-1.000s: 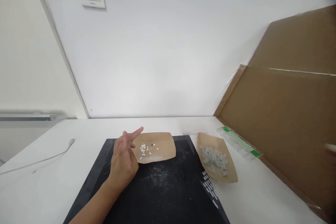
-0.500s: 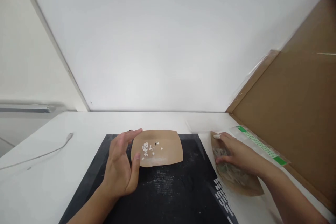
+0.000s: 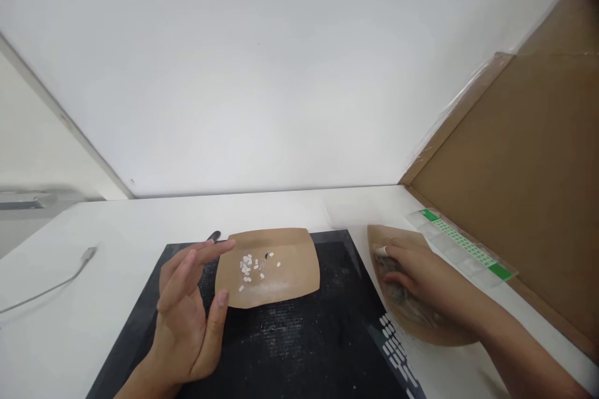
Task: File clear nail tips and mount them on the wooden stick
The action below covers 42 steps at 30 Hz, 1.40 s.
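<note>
A brown paper tray lies on the black mat, with several small white pieces towards its left part. My left hand is at the tray's left edge, palm turned inward, fingers and thumb apart, holding nothing. On the right, my right hand reaches into a second brown paper tray that holds clear, see-through items. Its fingers are bent down over them, and a white band or piece shows at one finger. What its fingertips grip, if anything, is hidden.
A clear plastic organizer with a green-and-white strip lies behind my right arm, beside a cardboard panel. At the left is a grey cable. A dark object's tip shows behind my left hand. A white wall stands behind.
The view has shifted, so the mat and middle tray appear further left. My right hand has dipped deeper into the right tray. My left hand stays open by the middle tray.
</note>
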Each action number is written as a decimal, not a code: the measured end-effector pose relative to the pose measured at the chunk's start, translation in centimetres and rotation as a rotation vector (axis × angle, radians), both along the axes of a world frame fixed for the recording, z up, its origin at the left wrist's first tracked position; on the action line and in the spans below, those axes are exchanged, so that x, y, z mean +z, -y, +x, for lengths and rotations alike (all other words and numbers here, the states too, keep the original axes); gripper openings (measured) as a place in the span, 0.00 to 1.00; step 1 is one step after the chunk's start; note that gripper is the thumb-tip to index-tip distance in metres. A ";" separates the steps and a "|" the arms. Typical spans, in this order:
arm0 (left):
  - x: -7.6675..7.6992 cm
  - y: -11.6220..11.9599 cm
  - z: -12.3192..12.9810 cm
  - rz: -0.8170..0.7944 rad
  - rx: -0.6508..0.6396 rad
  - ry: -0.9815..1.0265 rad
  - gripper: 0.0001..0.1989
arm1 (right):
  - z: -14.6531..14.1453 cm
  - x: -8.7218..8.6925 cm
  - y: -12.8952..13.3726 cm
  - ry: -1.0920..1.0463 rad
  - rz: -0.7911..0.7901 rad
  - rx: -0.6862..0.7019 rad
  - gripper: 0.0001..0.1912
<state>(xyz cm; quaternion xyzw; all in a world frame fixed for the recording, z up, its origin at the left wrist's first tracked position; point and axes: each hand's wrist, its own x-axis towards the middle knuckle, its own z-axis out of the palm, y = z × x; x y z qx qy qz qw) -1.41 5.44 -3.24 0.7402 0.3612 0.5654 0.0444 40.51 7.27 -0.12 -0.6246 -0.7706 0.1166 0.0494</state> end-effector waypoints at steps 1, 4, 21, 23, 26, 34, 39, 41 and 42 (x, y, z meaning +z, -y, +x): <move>0.1 0.0 0.0 -0.001 -0.002 -0.009 0.41 | 0.0 0.0 0.0 0.012 -0.004 0.008 0.06; 0.2 -0.1 0.0 -0.004 0.004 -0.025 0.40 | 0.2 0.2 -0.1 0.024 -0.022 0.006 0.07; 0.2 0.0 0.2 -0.029 -0.011 -0.033 0.38 | 1.9 2.0 -0.6 -0.128 0.050 -0.059 0.14; 0.2 -0.1 0.3 -0.030 -0.006 -0.038 0.37 | 2.4 1.8 -0.9 -0.130 0.077 -0.078 0.17; 0.2 -0.2 0.4 -0.024 -0.015 -0.056 0.36 | 2.9 1.6 -1.1 -0.231 0.082 -0.104 0.18; 0.1 -0.2 0.0 0.002 0.005 -0.139 0.36 | 2.6 1.5 -0.9 -0.565 -0.043 -0.065 0.20; 0.2 -0.2 -0.1 -0.009 0.047 -0.205 0.35 | 2.9 1.0 -1.2 -0.655 -0.127 -0.109 0.25; 0.2 -0.2 -0.1 -0.016 0.063 -0.210 0.35 | 3.1 0.8 -1.3 -0.697 -0.131 -0.129 0.25; 0.2 -0.2 -0.1 -0.020 0.066 -0.208 0.35 | 3.2 0.8 -1.4 -0.709 -0.127 -0.136 0.25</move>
